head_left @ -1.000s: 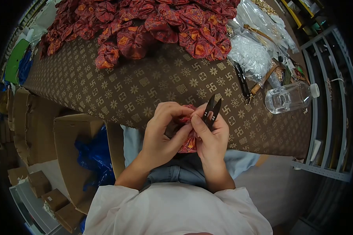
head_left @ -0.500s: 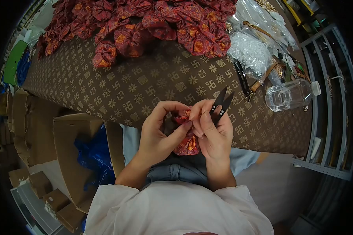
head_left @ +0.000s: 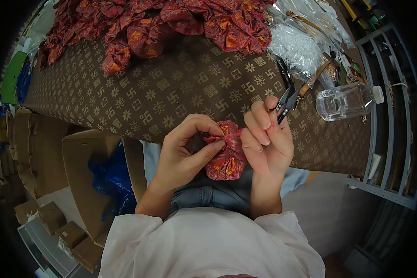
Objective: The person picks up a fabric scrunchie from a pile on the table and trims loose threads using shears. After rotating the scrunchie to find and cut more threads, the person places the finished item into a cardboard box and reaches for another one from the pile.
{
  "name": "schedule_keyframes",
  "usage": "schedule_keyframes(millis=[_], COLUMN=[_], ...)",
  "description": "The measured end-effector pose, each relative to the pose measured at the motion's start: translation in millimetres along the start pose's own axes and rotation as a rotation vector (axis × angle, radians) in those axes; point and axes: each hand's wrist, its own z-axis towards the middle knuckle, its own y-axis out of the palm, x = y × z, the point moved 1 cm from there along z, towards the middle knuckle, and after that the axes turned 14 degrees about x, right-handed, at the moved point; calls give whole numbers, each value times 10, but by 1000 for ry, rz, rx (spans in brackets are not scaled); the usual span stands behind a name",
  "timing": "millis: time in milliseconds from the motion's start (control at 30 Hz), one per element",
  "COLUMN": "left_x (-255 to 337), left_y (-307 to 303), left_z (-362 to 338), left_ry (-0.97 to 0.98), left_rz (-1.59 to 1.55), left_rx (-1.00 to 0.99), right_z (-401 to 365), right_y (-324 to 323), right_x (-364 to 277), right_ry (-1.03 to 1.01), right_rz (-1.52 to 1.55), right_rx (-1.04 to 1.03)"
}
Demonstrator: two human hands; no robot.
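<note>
My left hand [head_left: 190, 150] pinches a small gathered red brocade pouch [head_left: 225, 167] at its cinched middle, between thumb and fingers. The pouch hangs over my lap at the table's edge. My right hand [head_left: 269, 139], to the right of it, is closed around black thread snips [head_left: 288, 103], whose blades point up and away from me. A thin red thread [head_left: 272, 124] shows at the fingers of that same hand and seems to run toward the pouch. Many similar red brocade pouches [head_left: 146, 37] lie heaped at the far side of the table.
A patterned brown cloth [head_left: 171, 92] covers the table. On the right are a clear plastic bottle [head_left: 345, 103] lying on its side, clear plastic packaging [head_left: 297, 51] and a metal shelf rack [head_left: 391, 185]. Lower left stands a cardboard box [head_left: 85, 180] with a blue plastic bag [head_left: 111, 173].
My right hand has moved right and slightly up, away from the pouch, with the snips and thread. More of the pouch shows; my left hand still pinches it.
</note>
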Motion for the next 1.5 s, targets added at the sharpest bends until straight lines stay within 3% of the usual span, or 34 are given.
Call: schedule_keyframes(millis=[200, 333, 400, 633, 700, 867, 933, 1333, 1400, 1500], left_x=[75, 122, 148, 156, 150, 89, 71, 63, 73, 36], left_y=[7, 17, 17, 44, 38, 20, 16, 14, 55, 32], left_z=[-5, -28, -36, -15, -14, -25, -27, -31, -56, 13], left_ry=[242, 305, 387, 421, 423, 359, 327, 315, 180, 342], left_rz=[186, 244, 336, 330, 318, 248, 208, 254, 170, 216], left_rx=[52, 96, 118, 101, 81, 77, 78, 33, 98, 25], right_z=[-32, -102, -150, -236, -219, -211, -183, -193, -191, -179], right_y=[-81, -96, -88, 12, 31, 19, -24, 8, 11, -3], right_x=[-172, -252, -271, -130, -98, 12, 12, 48, 50, 79], right_ry=[-46, -218, -471, -550, -481, -348, -525, -499, -518, -541], right_rz=[-41, -239, -557, -961, -1107, -1060, -1216, -1276, -1285, -1270], right_rx=[-22, 76, 321, 222, 87, 117, -25, 8, -2, 6])
